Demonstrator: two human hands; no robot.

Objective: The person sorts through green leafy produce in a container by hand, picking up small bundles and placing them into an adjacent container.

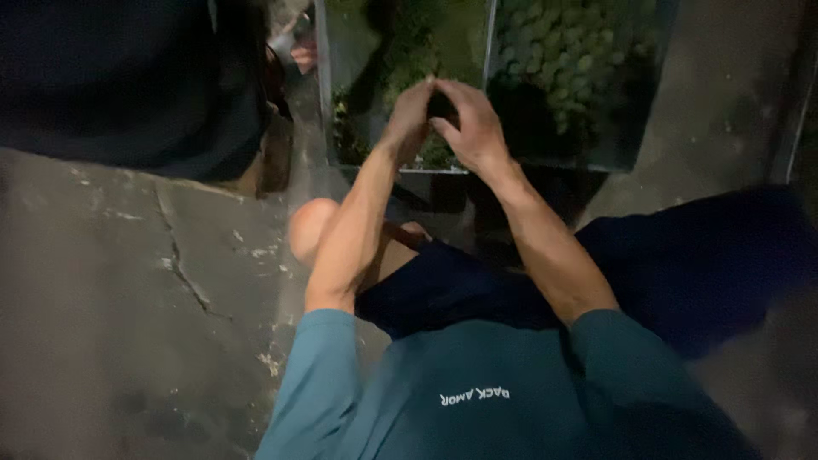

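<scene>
Two hands, both mine, meet over the far edge of the scene. Far left: a dark-clothed person (128, 77) beside cracked grey concrete ground (128, 281). Left hand (409, 115): fingers drawn narrow, tips touching the right. Between them: a small dark object (440, 106), pinched, too blurred to identify. Right hand (473, 128): fingers curled narrow round the same object. Behind and below: a glass-walled tank of green plants (571, 60). Step, by my judgement: handling the object above the tank; any next move calls for a steady two-handed pinch.
</scene>
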